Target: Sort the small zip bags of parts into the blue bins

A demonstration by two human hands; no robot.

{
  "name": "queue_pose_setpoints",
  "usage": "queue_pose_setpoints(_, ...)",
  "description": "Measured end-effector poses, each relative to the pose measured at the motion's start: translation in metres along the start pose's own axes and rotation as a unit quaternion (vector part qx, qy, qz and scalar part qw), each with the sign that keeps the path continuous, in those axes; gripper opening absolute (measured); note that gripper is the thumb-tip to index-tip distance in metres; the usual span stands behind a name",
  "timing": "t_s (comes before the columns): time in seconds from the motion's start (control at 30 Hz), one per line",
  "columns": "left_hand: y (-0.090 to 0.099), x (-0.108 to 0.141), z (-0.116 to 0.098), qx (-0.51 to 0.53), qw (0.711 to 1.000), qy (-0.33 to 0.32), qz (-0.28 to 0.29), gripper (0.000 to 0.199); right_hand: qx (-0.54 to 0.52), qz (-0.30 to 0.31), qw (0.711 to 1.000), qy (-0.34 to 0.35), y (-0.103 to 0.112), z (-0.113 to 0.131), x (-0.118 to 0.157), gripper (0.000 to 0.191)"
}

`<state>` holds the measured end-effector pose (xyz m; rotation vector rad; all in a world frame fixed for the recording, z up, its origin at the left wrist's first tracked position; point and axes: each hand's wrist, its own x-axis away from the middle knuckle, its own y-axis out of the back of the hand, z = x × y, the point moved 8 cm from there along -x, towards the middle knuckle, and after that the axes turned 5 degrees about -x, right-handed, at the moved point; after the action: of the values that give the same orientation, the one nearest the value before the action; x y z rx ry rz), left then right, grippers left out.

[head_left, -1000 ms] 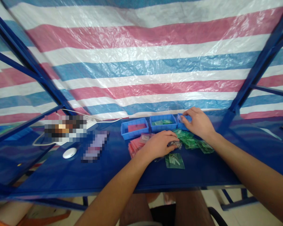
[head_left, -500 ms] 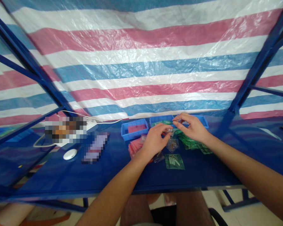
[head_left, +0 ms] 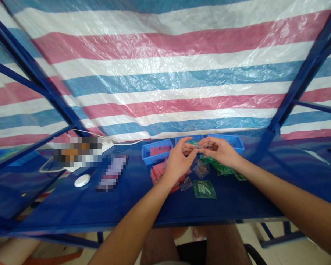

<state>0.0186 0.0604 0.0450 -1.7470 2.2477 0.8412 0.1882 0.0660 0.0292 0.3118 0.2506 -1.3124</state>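
Note:
My left hand [head_left: 180,156] and my right hand [head_left: 218,150] meet above the table, fingertips almost touching. Between them they pinch a small clear plastic bag [head_left: 196,147], mostly hidden by the fingers. Below lies another clear bag [head_left: 201,169] with small brass-coloured pieces in it. Nearer the front edge is a green bag [head_left: 204,189] holding white plugs and screws. Red bags [head_left: 157,173] are heaped beside my left wrist, with a further clear bag [head_left: 186,183] at their edge. Several green bags [head_left: 223,168] lie beneath my right hand.
Three blue bins stand at the back: the left bin [head_left: 151,159] holds something red, the middle bin [head_left: 182,140] green bags, the right bin [head_left: 238,142] is partly covered. To the left are a white oval case [head_left: 82,180], a blurred phone-like object [head_left: 113,173] and white cables [head_left: 127,143]. Blue posts flank the table.
My right hand has come down and left to meet my left hand. My left hand has turned slightly and the clear bag has shifted up between both hands' fingertips.

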Motion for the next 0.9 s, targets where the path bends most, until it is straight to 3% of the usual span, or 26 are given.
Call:
queue_pose_setpoints(0.4,0.001,-0.002,0.011,0.009,0.999,0.038,0.003,0.052,-0.070,-0.008,0.997,0.007,-0.002,0.000,0.000,0.047)
queue_pose_setpoints(0.9,-0.003,-0.002,0.014,0.041,0.999,0.030,0.008,0.050,-0.119,-0.037,0.992,-0.013,-0.004,-0.003,0.000,0.045)
